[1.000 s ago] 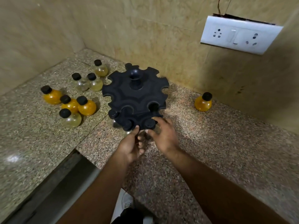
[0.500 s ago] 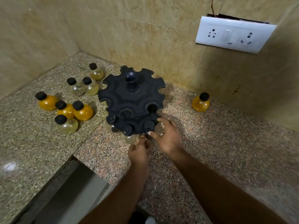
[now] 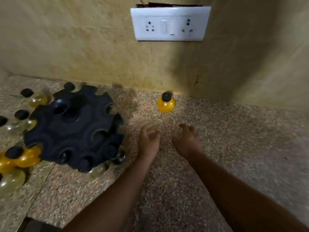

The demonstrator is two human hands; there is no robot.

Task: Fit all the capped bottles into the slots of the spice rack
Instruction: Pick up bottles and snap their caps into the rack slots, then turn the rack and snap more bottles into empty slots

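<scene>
Reaching: both hands head for the lone round amber bottle with black cap [image 3: 166, 104], upright near the wall.
Fingers: left hand [image 3: 149, 141] and right hand [image 3: 188, 142] loosely spread, empty.
Risk: a hasty swipe could topple it.
Rack: black scalloped plastic spice rack [image 3: 73, 126] holds a few capped bottles in near slots; others empty.

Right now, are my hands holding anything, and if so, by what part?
Nothing is held. The left hand and right hand are both open and empty above the counter, short of the orange bottle.
</scene>
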